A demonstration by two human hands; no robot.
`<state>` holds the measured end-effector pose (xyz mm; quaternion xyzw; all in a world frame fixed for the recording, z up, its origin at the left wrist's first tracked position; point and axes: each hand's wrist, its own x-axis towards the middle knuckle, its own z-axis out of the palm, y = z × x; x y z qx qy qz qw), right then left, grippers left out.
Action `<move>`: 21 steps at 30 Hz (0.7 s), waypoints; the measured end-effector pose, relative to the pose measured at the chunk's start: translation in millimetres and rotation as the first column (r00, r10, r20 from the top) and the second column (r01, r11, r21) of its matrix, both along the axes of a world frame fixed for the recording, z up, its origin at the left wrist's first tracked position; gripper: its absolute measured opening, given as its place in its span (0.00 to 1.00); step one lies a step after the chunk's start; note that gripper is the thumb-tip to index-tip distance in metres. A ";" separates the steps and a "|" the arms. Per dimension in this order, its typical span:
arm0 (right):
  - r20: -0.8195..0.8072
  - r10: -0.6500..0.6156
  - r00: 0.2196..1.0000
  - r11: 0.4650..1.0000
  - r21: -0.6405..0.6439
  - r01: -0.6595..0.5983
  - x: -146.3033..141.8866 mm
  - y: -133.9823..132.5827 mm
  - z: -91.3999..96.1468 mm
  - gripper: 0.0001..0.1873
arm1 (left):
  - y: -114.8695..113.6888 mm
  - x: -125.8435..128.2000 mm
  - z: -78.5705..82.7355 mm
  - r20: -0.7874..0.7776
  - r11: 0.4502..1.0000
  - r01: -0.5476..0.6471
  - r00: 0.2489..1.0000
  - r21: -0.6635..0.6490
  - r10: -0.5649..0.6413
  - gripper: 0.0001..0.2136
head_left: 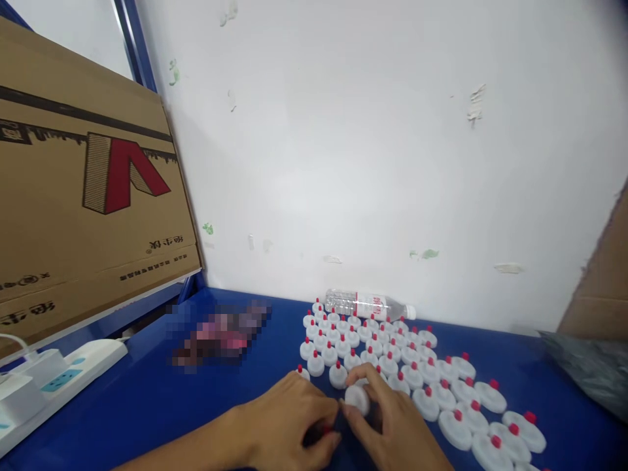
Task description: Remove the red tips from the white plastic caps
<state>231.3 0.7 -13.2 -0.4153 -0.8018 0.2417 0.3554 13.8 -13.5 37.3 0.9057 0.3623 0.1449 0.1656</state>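
Observation:
My right hand (395, 422) is closed, thumb and fingers gripping a white round cap (357, 400) held on its side. Beside it, my left hand (297, 425) is curled, the fingertips pinched close to the right hand's thumb. A bit of red (326, 430) shows between the left fingers; most of that piece is hidden. Past both hands, many similar white round caps with red tips (387, 364) stand in loose rows on the blue table (161, 386). Some of them are partly covered by my right hand.
A clear plastic bottle (360, 305) lies behind the rows against the white wall. Pixelated pinkish thing (220, 335) sits left of centre. A white power strip (73, 376) with plugs and a large cardboard box (88, 196) stand left; a grey plastic bag (589, 366) lies right.

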 end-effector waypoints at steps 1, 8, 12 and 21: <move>-0.008 0.004 1.000 0.999 -0.034 -0.004 2.0 -0.3 1.9 0.07 | 0.2 0.3 -1.4 -0.033 1.000 0.002 0.999 0.027 -0.001 0.13; 0.081 0.108 0.991 0.993 0.046 -0.112 25.8 -8.2 7.3 0.20 | -0.1 0.7 5.4 -0.276 0.979 0.033 0.961 0.199 0.024 0.13; 0.128 0.142 0.982 0.985 0.083 -0.153 27.4 -11.1 11.2 0.19 | 2.8 -4.3 15.8 -0.280 0.932 -0.057 0.945 0.359 0.166 0.11; 0.245 0.190 0.951 0.834 0.470 -0.288 18.2 -21.2 10.9 0.18 | 22.3 -16.5 18.3 -0.262 0.834 -0.307 0.850 0.458 0.457 0.16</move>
